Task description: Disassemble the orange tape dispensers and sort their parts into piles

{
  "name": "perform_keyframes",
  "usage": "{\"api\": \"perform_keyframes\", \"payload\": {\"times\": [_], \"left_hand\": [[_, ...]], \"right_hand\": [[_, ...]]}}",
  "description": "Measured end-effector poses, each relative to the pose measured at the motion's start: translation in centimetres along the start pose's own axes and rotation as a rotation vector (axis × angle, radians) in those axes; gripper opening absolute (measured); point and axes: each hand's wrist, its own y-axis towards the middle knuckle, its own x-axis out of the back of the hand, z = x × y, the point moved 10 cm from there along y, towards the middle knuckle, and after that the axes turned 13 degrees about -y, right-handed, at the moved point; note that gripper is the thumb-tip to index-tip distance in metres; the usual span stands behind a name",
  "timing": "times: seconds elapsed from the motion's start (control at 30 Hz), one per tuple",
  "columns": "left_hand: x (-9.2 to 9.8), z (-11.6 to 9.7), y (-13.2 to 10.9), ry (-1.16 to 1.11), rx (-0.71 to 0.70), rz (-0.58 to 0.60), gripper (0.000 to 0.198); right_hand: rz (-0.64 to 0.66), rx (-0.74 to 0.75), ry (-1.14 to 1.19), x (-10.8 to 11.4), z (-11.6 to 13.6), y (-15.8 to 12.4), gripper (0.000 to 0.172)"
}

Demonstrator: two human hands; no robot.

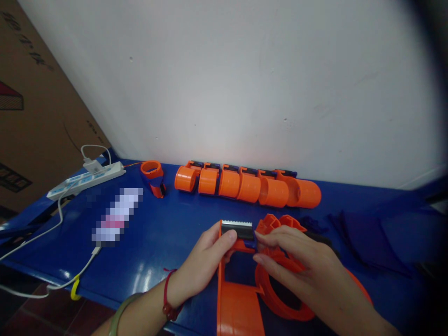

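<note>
A blue surface (164,233) carries 6 orange tape dispensers (229,184) lined along its back edge. Near its front edge, another dispenser (241,305) is grasped by the left hand (205,259). The right hand (303,261) has its fingertips at that piece's right side; whether they grip, I cannot tell. The toothed blade (237,222) points toward the back edge.

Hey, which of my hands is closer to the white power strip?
Left. Your left hand, gripping an orange tape dispenser, is right of the power strip and nearer the table's front; your right hand is farther off, beyond the left one.
</note>
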Motion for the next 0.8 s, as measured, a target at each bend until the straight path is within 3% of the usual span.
{"api": "perform_keyframes", "payload": {"times": [0.23,0.43,0.8], "left_hand": [[-0.3,-0.8,-0.2,0.035,-0.071,0.039,0.032],[-2.2,-2.1,-0.6,-0.017,-0.134,0.174,0.027],[-1.2,-2.9,-1.3,0.182,-0.219,0.106,0.025]], "right_hand": [[-0.03,0.006,-0.014,0.2,0.0,-0.1,0.01],[-0.076,-0.005,-0.006,0.8,0.1,0.0,0.01],[-0.038,-0.082,0.067,1.2,0.4,-0.2,0.032]]}}
